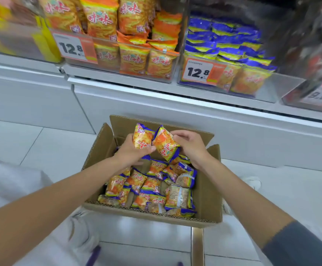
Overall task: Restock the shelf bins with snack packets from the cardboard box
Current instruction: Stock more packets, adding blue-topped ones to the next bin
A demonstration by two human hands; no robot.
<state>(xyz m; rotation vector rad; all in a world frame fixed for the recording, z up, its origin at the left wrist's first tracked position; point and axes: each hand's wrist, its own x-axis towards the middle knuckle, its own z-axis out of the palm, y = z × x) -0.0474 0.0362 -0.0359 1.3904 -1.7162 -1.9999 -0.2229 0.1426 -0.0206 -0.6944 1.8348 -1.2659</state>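
Observation:
An open cardboard box stands on the floor below the shelf, holding several orange-and-blue snack packets. Above its far end my left hand grips one packet upright. Beside it my right hand grips a second packet, tilted. The two packets touch. Up on the shelf, a clear bin on the right holds the same blue-topped packets. The bin to its left is filled with orange packets.
White price tags reading 12.8 hang on the two bin fronts. More bins sit at the far left and far right. A white shelf base rises behind the box. The floor is pale tile.

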